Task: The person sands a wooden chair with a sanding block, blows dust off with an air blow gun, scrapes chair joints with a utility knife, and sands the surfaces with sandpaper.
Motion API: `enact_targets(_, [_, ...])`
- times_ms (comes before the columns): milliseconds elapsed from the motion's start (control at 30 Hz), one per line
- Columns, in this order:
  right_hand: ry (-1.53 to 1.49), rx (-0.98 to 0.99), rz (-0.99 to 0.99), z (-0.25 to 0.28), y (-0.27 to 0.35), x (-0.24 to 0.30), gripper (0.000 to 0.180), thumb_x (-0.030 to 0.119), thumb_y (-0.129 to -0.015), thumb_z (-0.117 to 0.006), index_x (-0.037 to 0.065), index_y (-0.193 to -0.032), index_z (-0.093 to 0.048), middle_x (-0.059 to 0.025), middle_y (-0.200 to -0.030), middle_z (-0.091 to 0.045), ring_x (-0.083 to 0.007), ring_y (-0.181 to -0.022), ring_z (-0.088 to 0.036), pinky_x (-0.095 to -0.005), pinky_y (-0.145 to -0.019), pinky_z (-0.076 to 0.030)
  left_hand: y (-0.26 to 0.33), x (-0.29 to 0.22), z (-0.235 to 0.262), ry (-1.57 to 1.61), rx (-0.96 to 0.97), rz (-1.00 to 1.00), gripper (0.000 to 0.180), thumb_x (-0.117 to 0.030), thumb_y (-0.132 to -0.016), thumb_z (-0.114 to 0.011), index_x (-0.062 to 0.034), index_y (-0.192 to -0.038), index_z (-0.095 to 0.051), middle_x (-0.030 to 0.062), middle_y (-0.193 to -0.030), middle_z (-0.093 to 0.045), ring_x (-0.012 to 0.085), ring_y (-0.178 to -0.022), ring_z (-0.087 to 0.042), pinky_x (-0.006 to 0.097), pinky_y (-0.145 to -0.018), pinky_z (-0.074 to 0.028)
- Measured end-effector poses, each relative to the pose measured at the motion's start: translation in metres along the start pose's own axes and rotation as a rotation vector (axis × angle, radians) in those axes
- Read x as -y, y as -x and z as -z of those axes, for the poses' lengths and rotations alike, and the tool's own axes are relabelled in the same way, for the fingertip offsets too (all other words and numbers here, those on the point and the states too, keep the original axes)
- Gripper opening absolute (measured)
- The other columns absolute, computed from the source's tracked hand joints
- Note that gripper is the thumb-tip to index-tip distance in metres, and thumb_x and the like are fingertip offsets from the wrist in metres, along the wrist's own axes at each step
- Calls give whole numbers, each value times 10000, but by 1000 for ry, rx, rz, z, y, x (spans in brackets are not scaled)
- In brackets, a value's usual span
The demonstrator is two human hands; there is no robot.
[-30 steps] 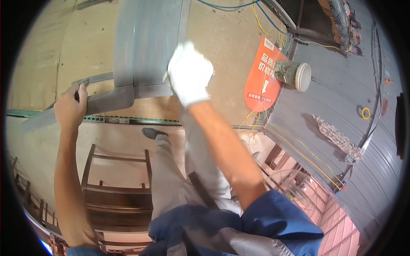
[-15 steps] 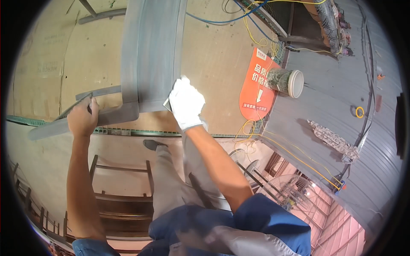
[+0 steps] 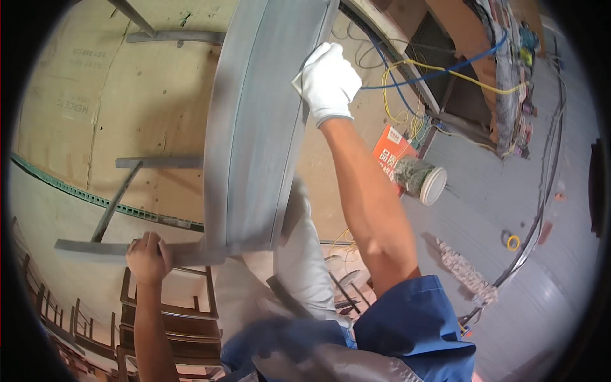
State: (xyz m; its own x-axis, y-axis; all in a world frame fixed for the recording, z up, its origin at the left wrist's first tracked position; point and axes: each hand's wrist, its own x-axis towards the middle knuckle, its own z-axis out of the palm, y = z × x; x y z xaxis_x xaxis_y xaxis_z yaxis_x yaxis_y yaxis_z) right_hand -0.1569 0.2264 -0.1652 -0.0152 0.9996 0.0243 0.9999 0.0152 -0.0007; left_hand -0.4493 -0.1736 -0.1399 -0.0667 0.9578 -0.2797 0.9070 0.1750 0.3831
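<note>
A grey furniture piece, with a long panel [image 3: 267, 127] and leg-like bars to its left, stretches away from me over the brown board surface. My bare left hand [image 3: 149, 256] is closed round the near grey bar [image 3: 188, 254], which joins the panel's near end. In a white glove, my right hand [image 3: 330, 81] is closed at the panel's right edge, farther from me. A thin pale flat pad [image 3: 297, 81] pokes out from under the gloved fingers against the edge. Most of the pad is hidden by the hand, so its kind is unclear.
A stained bucket [image 3: 417, 178] lies on its side by a red sign [image 3: 389, 153] at right. Blue and yellow hoses [image 3: 445, 71] tangle at the far right. Dark wooden frames [image 3: 168, 328] stand below my left arm. A yellow ring [image 3: 513, 242] lies on the grey floor.
My gloved right hand has moved farther away along the panel's right edge with the pad. The grey piece now sits nearer to me, and my left hand is lower, still on the bar.
</note>
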Motion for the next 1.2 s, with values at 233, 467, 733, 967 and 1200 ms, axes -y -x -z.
enact_targets(233, [59,139,175,2,-161,14,318,284,-1032,-435,34,-1083,-626,-224,-1099,-724,-364,-979,-734,-468,-800,-583,-1,-1,8,54,102,58,165,-197,-897,-522,-73,-810,-586,132,-766,-590,380,-669,-595,470,-661,-495])
enact_targets(467, [-195,131,-176,16,-72,7,391,307,-1072,-385,32,-1199,-632,-228,-901,-747,-374,-812,-736,-466,-744,-574,-91,-79,-6,244,-135,263,426,-218,-993,-567,-38,-1378,-597,198,-1238,-690,411,-1063,-673,462,-895,-530])
enact_targets(733, [77,253,-8,-5,-12,-28,287,206,-1005,-471,46,-1110,-687,-120,-1345,-680,-287,-779,-740,-400,-679,-587,-314,-218,2,340,-153,547,640,-512,-973,-649,-60,-1409,-525,232,-1164,-719,455,-996,-696,529,-842,-553])
enact_targets(967, [-155,55,-137,-20,-172,-25,345,311,-1075,-387,65,-1063,-629,-199,-821,-736,-387,-754,-728,-485,-686,-572,-318,-225,10,232,-99,562,681,-548,-966,-647,-43,-1406,-526,236,-1147,-724,450,-994,-698,519,-835,-555])
enact_targets(1200, [-123,157,-262,-21,-106,-16,325,328,-1053,-409,65,-1002,-592,-218,-745,-712,-396,-672,-713,-471,-654,-572,-324,-220,3,128,-155,579,618,-521,-974,-647,-54,-1362,-536,195,-1154,-720,409,-938,-720,485,-736,-575])
